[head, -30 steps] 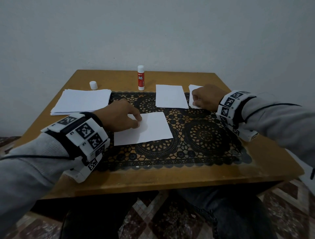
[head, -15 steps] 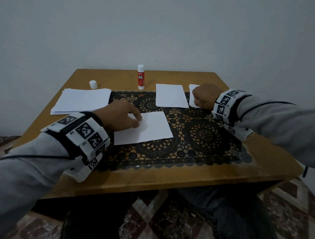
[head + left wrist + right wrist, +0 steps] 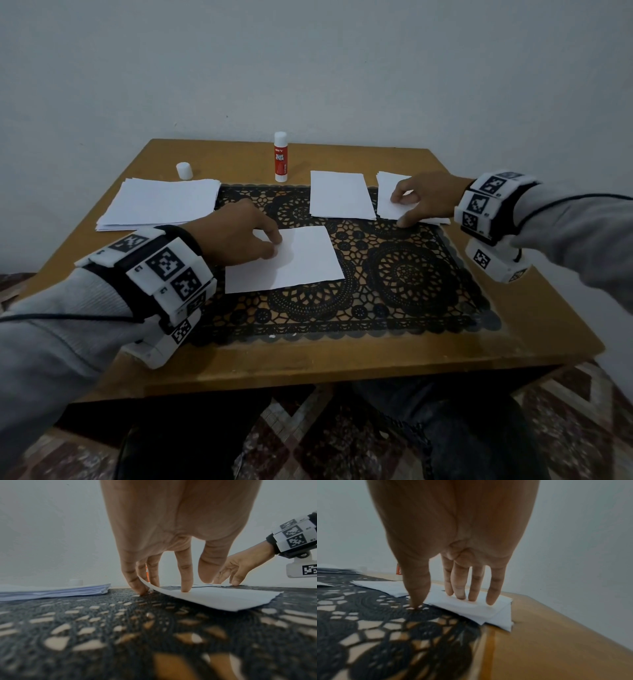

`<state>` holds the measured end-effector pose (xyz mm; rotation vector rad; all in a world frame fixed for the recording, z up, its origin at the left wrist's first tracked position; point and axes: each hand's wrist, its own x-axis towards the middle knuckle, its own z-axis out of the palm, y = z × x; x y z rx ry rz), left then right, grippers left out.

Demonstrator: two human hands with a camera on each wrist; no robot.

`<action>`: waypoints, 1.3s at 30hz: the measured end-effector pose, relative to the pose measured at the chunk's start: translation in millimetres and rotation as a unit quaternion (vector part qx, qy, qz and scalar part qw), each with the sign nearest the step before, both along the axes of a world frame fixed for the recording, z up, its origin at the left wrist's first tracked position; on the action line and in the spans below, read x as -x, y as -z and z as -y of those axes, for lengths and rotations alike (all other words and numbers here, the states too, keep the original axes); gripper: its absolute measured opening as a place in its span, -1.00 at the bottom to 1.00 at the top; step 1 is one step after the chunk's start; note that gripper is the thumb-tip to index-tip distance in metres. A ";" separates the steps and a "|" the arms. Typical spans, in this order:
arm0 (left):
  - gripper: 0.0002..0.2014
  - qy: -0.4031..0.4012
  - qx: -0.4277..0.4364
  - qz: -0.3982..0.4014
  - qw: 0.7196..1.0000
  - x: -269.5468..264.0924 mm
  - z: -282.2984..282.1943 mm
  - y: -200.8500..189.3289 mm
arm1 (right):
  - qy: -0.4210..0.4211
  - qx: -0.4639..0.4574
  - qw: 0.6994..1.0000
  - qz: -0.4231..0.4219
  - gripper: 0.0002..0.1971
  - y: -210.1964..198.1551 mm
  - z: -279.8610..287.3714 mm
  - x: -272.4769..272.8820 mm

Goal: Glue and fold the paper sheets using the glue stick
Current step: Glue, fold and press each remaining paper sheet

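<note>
We take the black lace mat [image 3: 394, 284] as our landmark. The sheet being worked [image 3: 291, 260] lies flat on the mat's near-left part. Our left hand [image 3: 239, 233] rests on its left edge. In the left wrist view one fingertip presses the sheet down with the finger straight, and the far-left corner curls up between the other fingers; nothing is pinched that we can make out.

Our right hand [image 3: 424, 198] is at the mat's far-right corner, straight fingers pressing on a small pile of folded sheets [image 3: 471, 607], the thumb planted on the lace just beside it. Neither hand grips anything.

We judge the paper light, thin and floppy. It will slide easily on the lace and crease at a touch, so it is best taken at a corner or edge, one hand pinning while the other lifts. The glue stick [image 3: 281, 157] is rigid and small, easy to grasp round its body.

Counting:
- One glue stick, upright just beyond the mat's far edge.
- One white cap [image 3: 184, 170], off it, beyond the far-left corner.
- One stack of fresh sheets [image 3: 161, 202] left of the mat; we cannot count them.
- One single sheet [image 3: 339, 195] on the far edge.
- At least two folded sheets under the right hand.
</note>
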<state>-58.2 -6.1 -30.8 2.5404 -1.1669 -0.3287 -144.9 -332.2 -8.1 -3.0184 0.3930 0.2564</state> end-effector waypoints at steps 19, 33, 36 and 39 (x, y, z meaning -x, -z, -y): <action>-0.80 0.006 -0.004 0.004 1.000 2.9 0.0 -4.2 | -0.064 0.102 0.991 -0.057 -0.49 -10.3 24.6 22.1; -0.80 0.008 -0.005 0.002 1.000 5.2 0.5 -5.9 | -0.093 0.121 0.983 -0.103 -0.39 -15.8 19.9 21.6; -0.80 0.002 0.000 -0.002 1.000 5.8 0.3 -6.1 | -0.099 0.124 0.983 -0.091 -0.42 -14.0 21.6 23.2; -0.81 0.000 0.002 -0.006 1.000 5.1 0.1 -5.1 | -0.099 0.124 0.984 -0.083 -0.44 -13.5 22.8 23.9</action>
